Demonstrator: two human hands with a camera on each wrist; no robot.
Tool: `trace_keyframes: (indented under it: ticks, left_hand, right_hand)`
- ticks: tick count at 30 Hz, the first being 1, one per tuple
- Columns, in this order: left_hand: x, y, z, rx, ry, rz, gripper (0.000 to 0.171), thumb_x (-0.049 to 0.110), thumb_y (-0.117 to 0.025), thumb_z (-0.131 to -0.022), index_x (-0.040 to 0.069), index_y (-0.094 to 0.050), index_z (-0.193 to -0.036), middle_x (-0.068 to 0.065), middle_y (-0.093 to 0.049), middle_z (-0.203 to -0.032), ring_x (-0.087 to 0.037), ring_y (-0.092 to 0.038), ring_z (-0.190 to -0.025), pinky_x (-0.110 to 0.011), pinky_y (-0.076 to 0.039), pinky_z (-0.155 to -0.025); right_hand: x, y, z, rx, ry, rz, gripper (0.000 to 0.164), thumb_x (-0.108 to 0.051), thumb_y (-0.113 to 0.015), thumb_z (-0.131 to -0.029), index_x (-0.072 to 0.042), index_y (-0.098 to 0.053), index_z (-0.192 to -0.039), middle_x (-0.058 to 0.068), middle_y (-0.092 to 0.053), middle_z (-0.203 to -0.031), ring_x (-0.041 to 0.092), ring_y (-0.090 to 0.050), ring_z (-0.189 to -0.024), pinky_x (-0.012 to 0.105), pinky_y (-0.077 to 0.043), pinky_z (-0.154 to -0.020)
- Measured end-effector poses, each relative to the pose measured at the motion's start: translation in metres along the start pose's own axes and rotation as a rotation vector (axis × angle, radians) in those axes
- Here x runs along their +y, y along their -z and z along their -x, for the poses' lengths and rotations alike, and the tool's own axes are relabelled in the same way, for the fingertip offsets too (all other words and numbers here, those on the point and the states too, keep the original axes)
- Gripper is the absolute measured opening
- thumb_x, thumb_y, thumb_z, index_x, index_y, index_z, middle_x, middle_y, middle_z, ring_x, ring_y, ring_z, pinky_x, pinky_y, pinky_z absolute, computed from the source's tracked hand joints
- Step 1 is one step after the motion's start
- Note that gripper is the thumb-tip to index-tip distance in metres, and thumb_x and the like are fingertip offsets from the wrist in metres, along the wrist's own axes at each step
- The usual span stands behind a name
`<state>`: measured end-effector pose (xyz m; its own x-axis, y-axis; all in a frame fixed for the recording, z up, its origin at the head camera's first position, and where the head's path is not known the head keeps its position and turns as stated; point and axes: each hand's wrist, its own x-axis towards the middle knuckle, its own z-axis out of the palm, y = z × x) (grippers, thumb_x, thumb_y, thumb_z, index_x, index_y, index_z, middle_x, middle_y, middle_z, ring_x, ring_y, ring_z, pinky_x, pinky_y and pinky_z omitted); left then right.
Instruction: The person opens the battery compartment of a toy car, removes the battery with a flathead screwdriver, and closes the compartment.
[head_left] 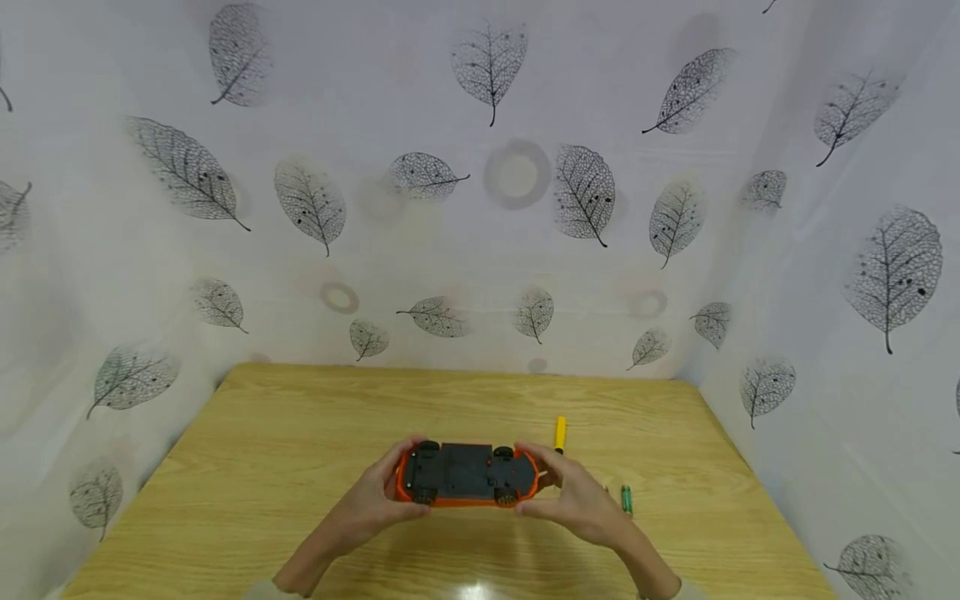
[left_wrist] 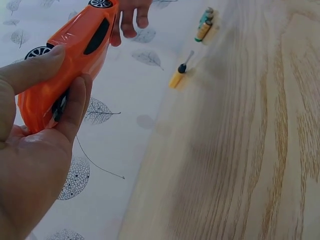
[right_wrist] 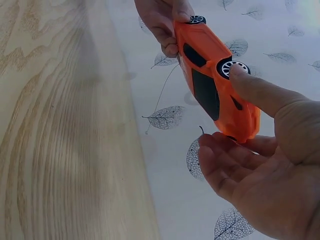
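An orange toy car [head_left: 468, 475] is held up above the table, its black underside with the wheels facing me in the head view. My left hand [head_left: 367, 504] grips one end, thumb along one side and fingers on the other. At the opposite end my right hand [head_left: 581, 504] holds the car; in the right wrist view the thumb [right_wrist: 265, 92] presses by a wheel and the fingers curl under the end. The left wrist view shows the glossy orange body [left_wrist: 75, 55] and a dark side window.
On the table [head_left: 300, 433] lies a screwdriver [head_left: 560, 432] with a yellow handle, beyond my right hand. Two batteries, one green [head_left: 627, 499] and one brownish [left_wrist: 203, 32], lie close together on the right. Leaf-patterned white cloth [head_left: 450, 250] surrounds the table's back and sides.
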<state>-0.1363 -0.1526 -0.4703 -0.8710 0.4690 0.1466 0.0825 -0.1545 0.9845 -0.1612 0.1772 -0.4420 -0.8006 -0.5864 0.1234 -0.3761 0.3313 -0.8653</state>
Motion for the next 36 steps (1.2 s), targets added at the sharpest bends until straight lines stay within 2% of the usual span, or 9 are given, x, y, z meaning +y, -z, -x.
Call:
trace_keyframes:
  ticks: [4, 9, 13, 18, 22, 27, 33, 36]
  left_hand:
    - [0.001, 0.001, 0.000, -0.030, 0.006, -0.004, 0.093, -0.010, -0.075, -0.088, -0.003, -0.017, -0.161, -0.035, -0.021, -0.159, -0.024, -0.054, -0.133, -0.035, -0.055, -0.101]
    - [0.002, 0.004, 0.001, -0.086, 0.011, 0.001, 0.094, -0.007, -0.073, -0.091, -0.002, -0.011, -0.162, -0.038, -0.012, -0.161, -0.037, -0.051, -0.135, -0.035, -0.055, -0.101]
    - [0.001, 0.006, 0.000, -0.098, 0.002, -0.021, 0.095, -0.009, -0.070, -0.092, 0.000, -0.008, -0.163, -0.038, -0.009, -0.161, -0.035, -0.054, -0.131, -0.034, -0.057, -0.097]
    - [0.000, 0.004, -0.002, -0.066, -0.017, -0.066, 0.096, -0.009, -0.069, -0.092, 0.001, -0.005, -0.163, -0.040, -0.019, -0.157, -0.022, -0.063, -0.121, -0.031, -0.059, -0.090]
    - [0.001, 0.003, -0.003, -0.020, 0.001, -0.070, 0.095, -0.008, -0.071, -0.091, 0.002, -0.009, -0.162, -0.038, -0.024, -0.155, -0.020, -0.064, -0.120, -0.032, -0.059, -0.090]
    - [0.004, 0.002, -0.004, 0.016, 0.020, -0.104, 0.093, -0.010, -0.072, -0.088, 0.004, -0.017, -0.161, -0.031, -0.021, -0.156, -0.033, -0.060, -0.126, -0.034, -0.060, -0.091]
    - [0.003, 0.001, -0.006, 0.027, -0.013, -0.178, 0.091, -0.016, -0.070, -0.086, 0.005, -0.022, -0.160, -0.035, -0.029, -0.154, -0.047, -0.058, -0.124, -0.036, -0.061, -0.089]
    - [0.003, 0.002, -0.006, 0.010, -0.015, -0.174, 0.091, -0.016, -0.070, -0.086, 0.006, -0.021, -0.160, -0.034, -0.027, -0.157, -0.049, -0.055, -0.126, -0.038, -0.061, -0.089]
  right_hand:
    - [0.001, -0.001, 0.000, -0.020, 0.002, -0.065, 0.076, -0.019, -0.081, -0.092, 0.000, -0.042, -0.154, 0.022, -0.054, -0.143, 0.017, -0.065, -0.104, 0.036, -0.058, -0.091]
    - [0.003, -0.003, 0.000, -0.022, -0.009, -0.104, 0.076, -0.017, -0.081, -0.092, -0.001, -0.041, -0.154, 0.025, -0.048, -0.149, 0.018, -0.066, -0.108, 0.036, -0.057, -0.095]
    - [0.005, -0.005, 0.000, -0.017, -0.022, -0.120, 0.076, -0.016, -0.081, -0.092, -0.003, -0.040, -0.155, 0.026, -0.042, -0.154, 0.019, -0.064, -0.117, 0.040, -0.055, -0.099]
    - [0.008, -0.007, -0.002, -0.003, -0.015, -0.157, 0.077, -0.008, -0.080, -0.091, -0.003, -0.038, -0.155, 0.025, -0.043, -0.150, 0.020, -0.064, -0.120, 0.041, -0.057, -0.094]
    - [0.012, -0.008, -0.005, 0.005, -0.001, -0.200, 0.078, -0.002, -0.080, -0.089, 0.000, -0.037, -0.154, 0.026, -0.047, -0.142, 0.022, -0.067, -0.111, 0.038, -0.061, -0.087]
    - [0.017, -0.011, -0.007, 0.029, 0.029, -0.215, 0.080, 0.000, -0.081, -0.088, -0.001, -0.035, -0.153, 0.030, -0.044, -0.147, 0.023, -0.069, -0.109, 0.034, -0.061, -0.086]
    - [0.017, -0.014, -0.008, 0.057, 0.051, -0.211, 0.081, 0.007, -0.080, -0.086, -0.001, -0.034, -0.152, 0.033, -0.046, -0.146, 0.023, -0.071, -0.108, 0.034, -0.063, -0.083]
    - [0.017, -0.015, -0.007, 0.077, 0.048, -0.184, 0.081, 0.010, -0.079, -0.084, -0.003, -0.035, -0.152, 0.032, -0.048, -0.145, 0.024, -0.072, -0.105, 0.033, -0.063, -0.081]
